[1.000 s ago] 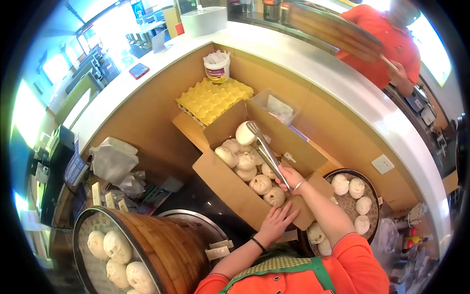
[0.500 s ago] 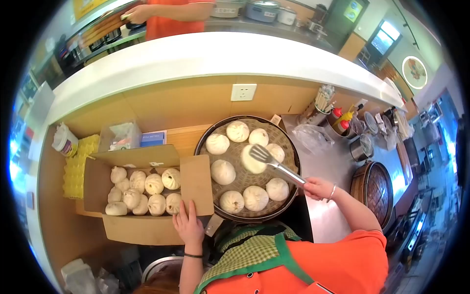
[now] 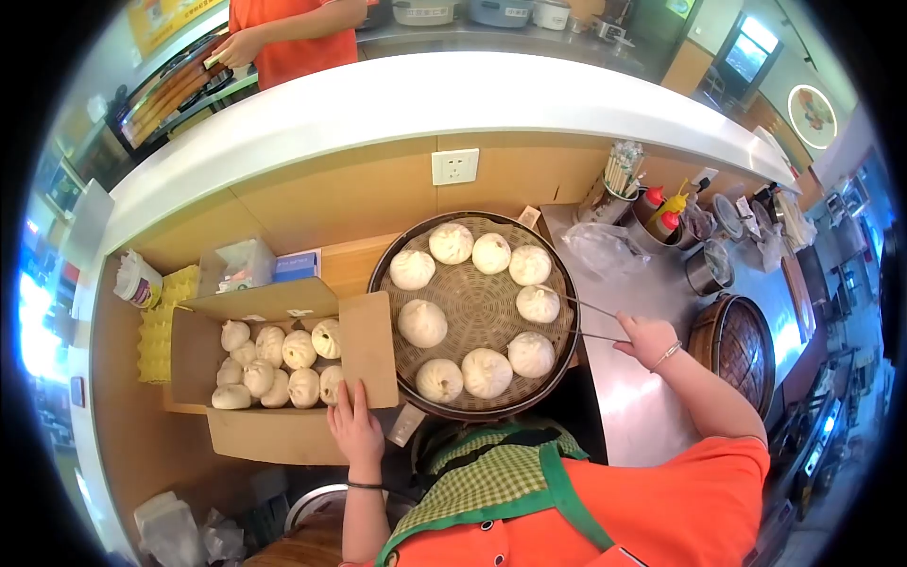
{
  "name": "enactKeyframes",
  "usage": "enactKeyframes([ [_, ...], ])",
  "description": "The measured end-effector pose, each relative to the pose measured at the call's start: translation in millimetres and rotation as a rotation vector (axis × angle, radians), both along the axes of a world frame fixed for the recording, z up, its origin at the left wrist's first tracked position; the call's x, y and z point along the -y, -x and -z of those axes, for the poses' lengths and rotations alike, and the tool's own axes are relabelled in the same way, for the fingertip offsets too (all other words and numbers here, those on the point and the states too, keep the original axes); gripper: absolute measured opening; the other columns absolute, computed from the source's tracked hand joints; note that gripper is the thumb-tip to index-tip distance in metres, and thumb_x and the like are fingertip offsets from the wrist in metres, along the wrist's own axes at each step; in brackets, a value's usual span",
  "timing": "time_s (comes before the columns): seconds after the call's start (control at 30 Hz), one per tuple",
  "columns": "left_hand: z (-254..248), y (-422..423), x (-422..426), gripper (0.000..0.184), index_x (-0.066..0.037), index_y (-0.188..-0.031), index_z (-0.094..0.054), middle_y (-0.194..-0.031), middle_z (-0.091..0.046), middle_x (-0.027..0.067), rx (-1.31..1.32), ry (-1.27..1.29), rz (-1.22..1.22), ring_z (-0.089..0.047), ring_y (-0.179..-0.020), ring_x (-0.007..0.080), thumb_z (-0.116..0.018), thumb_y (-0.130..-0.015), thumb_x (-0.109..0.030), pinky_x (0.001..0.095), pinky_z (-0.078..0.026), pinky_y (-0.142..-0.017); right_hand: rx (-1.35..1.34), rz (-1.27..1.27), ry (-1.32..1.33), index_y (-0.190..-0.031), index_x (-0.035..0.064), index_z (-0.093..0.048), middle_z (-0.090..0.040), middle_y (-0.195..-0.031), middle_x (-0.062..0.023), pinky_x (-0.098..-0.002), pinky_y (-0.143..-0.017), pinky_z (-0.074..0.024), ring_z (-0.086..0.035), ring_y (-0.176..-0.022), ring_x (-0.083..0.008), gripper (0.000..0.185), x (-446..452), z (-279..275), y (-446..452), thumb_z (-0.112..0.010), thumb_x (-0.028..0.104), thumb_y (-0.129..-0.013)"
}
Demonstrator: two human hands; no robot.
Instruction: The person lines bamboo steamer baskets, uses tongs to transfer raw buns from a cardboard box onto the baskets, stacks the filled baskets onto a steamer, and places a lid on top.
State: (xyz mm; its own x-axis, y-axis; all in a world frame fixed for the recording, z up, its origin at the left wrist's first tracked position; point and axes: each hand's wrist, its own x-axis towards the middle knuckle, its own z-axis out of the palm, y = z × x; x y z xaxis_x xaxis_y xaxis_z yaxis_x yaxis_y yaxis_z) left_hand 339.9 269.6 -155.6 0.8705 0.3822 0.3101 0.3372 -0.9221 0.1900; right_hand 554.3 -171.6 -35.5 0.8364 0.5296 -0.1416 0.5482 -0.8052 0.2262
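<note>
My right hand (image 3: 647,340) is closed on metal tongs (image 3: 597,321) at the right of the round steamer tray (image 3: 477,307). The tongs' tips lie around a bun (image 3: 538,303) at the tray's right side. Several other white buns rest in a ring on the woven base. My left hand (image 3: 357,425) lies with its fingers spread on the near edge of the cardboard box (image 3: 370,348), by its right flap. Inside the open box sit several buns (image 3: 299,350), packed close together.
A yellow egg tray (image 3: 168,326), a white tub (image 3: 139,281) and a plastic bin (image 3: 236,265) stand left. Right are sauce bottles (image 3: 673,208), a metal cup (image 3: 709,268) and a bamboo steamer (image 3: 732,350). Beyond the white counter (image 3: 416,99), a co-worker (image 3: 293,38) holds bamboo trays.
The view has swung right from box to tray. The tongs left the box, passed over the tray's middle and are now spread at a bun on its right. My left hand stays at the box.
</note>
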Motion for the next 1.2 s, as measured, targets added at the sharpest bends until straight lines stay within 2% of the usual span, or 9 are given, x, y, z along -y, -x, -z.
enactKeyframes([
  [0.17,-4,-1,0,0.062,-0.016,-0.131,-0.046,-0.135,-0.042,0.0155,-0.018,0.002,-0.031,-0.050,-0.107,0.0304,-0.056,-0.070,-0.008,0.0468,-0.032,-0.100,-0.400,0.072,-0.211,-0.114,0.0061,-0.050,-0.062,-0.095,-0.0153,-0.0422,-0.071,-0.0485,-0.061,-0.078,-0.0352,0.052,-15,-52,-15,-0.064,0.041,-0.078],
  [0.27,-2,-2,1,0.061,-0.017,-0.131,-0.046,-0.134,-0.043,0.0147,-0.009,-0.018,-0.034,-0.052,-0.103,0.0298,-0.056,-0.071,-0.009,0.0464,-0.033,-0.099,-0.494,0.129,-0.270,-0.114,0.0056,-0.051,-0.062,-0.094,-0.0161,-0.0420,-0.071,-0.0483,-0.061,-0.078,-0.0348,0.051,-77,-48,-6,-0.063,0.041,-0.079],
  [0.33,-3,-3,1,0.061,-0.017,-0.131,-0.046,-0.134,-0.043,0.0146,0.014,-0.022,-0.022,-0.052,-0.102,0.0295,-0.056,-0.071,-0.009,0.0461,-0.033,-0.099,-0.426,-0.161,-0.392,-0.116,0.0056,-0.051,-0.062,-0.092,-0.0164,-0.0414,-0.070,-0.0489,-0.061,-0.078,-0.0334,0.053,-103,6,-8,-0.061,0.043,-0.080],
  [0.47,-1,-1,0,0.061,-0.017,-0.131,-0.046,-0.133,-0.044,0.0144,0.008,0.000,-0.023,-0.052,-0.102,0.0289,-0.055,-0.071,-0.007,0.0459,-0.033,-0.099,-0.390,-0.174,-0.342,-0.114,0.0056,-0.052,-0.062,-0.092,-0.0165,-0.0424,-0.070,-0.0490,-0.061,-0.080,-0.0348,0.053,-147,45,2,-0.060,0.044,-0.080],
  [0.63,-5,-1,2,0.061,-0.017,-0.130,-0.047,-0.133,-0.044,0.0142,0.019,0.004,-0.020,-0.052,-0.102,0.0286,-0.055,-0.071,-0.006,0.0454,-0.033,-0.099,-0.440,-0.185,-0.412,-0.114,0.0070,-0.052,-0.062,-0.092,-0.0158,-0.0431,-0.070,-0.0486,-0.061,-0.081,-0.0354,0.052,-147,23,2,-0.060,0.045,-0.079],
  [0.73,-5,-2,0,0.060,-0.017,-0.130,-0.047,-0.134,-0.044,0.0138,0.010,0.019,-0.024,-0.052,-0.102,0.0284,-0.055,-0.071,-0.007,0.0449,-0.033,-0.099,-0.588,-0.136,-0.316,-0.114,0.0078,-0.053,-0.062,-0.091,-0.0148,-0.0425,-0.070,-0.0487,-0.061,-0.079,-0.0348,0.052,-108,-18,-13,-0.061,0.045,-0.079],
  [0.9,-2,-4,1,0.059,-0.019,-0.130,-0.047,-0.134,-0.044,0.0134,0.007,0.008,-0.033,-0.053,-0.102,0.0279,-0.054,-0.073,-0.008,0.0446,-0.033,-0.099,-0.446,-0.397,-0.019,-0.115,0.0095,-0.050,-0.060,-0.084,-0.0120,-0.0406,-0.060,-0.0497,-0.062,-0.070,-0.0312,0.052,-103,-23,3,-0.061,0.045,-0.079],
  [1.03,0,-2,0,0.059,-0.018,-0.130,-0.048,-0.134,-0.044,0.0132,0.012,-0.017,-0.039,-0.053,-0.101,0.0278,-0.055,-0.073,-0.008,0.0447,-0.034,-0.099,-0.326,-0.364,-0.160,-0.117,0.0097,-0.048,-0.060,-0.082,-0.0103,-0.0392,-0.055,-0.0494,-0.061,-0.064,-0.0309,0.054,-118,11,12,-0.062,0.045,-0.078],
  [1.2,-2,-3,0,0.059,-0.018,-0.130,-0.048,-0.134,-0.044,0.0132,0.001,0.001,-0.035,-0.052,-0.102,0.0280,-0.054,-0.073,-0.007,0.0449,-0.033,-0.099,-0.459,-0.315,-0.239,-0.119,0.0095,-0.047,-0.060,-0.082,-0.0127,-0.0406,-0.063,-0.0491,-0.060,-0.072,-0.0327,0.057,-105,-12,3,-0.064,0.045,-0.077],
])
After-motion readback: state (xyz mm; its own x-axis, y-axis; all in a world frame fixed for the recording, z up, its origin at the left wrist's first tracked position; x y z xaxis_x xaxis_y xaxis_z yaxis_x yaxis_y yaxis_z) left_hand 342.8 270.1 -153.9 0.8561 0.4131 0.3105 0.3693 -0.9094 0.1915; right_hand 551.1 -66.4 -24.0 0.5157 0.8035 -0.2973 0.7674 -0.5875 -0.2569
